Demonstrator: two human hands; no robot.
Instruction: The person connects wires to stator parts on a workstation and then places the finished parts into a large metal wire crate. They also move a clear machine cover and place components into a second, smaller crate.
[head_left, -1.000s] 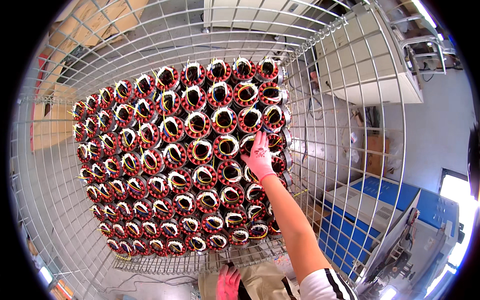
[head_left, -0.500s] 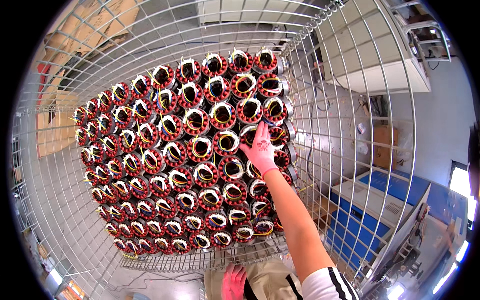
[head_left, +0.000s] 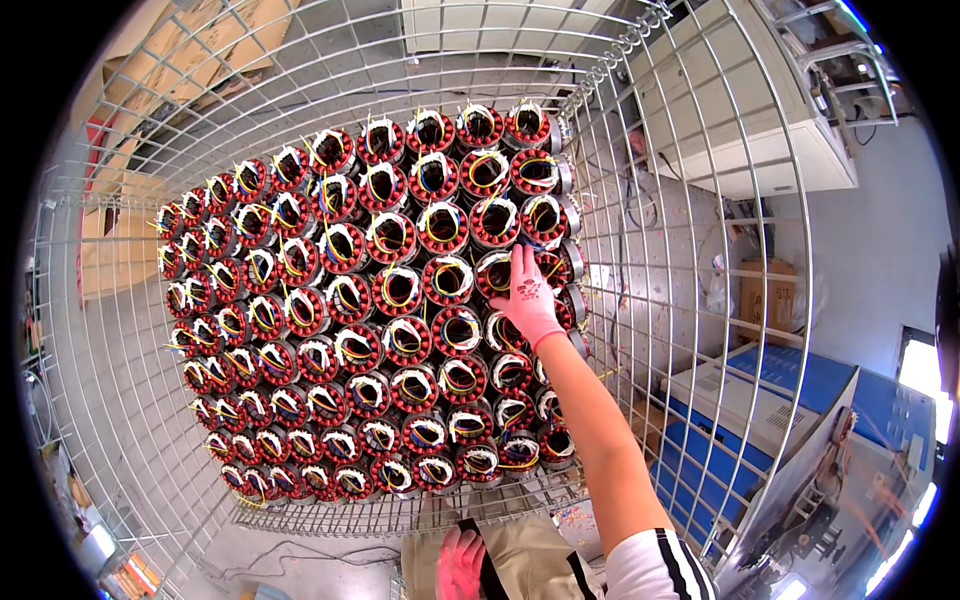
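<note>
Rows of motor stators, each a ring of red coils with white, yellow and blue wires, stand packed together in a wire mesh basket. My right hand, in a pink-palmed glove, lies over the right part of the rows. Its fingers are stretched out and the thumb stands apart, resting by the rim of one stator that it partly covers. Whether it touches the stators beneath is hidden. Low in view, my left hand, also in a pink glove, hangs open beside my beige trousers, holding nothing.
Tall mesh walls surround the stators. Beyond the basket at right are a blue and white machine, a cardboard box and a white cabinet. Flattened cardboard leans at the far left. Cables lie on the floor.
My right hand stays over nearly the same stators, its thumb drawn slightly closer to the fingers. My left hand has shifted a little to the left. The whole view has tilted slightly.
</note>
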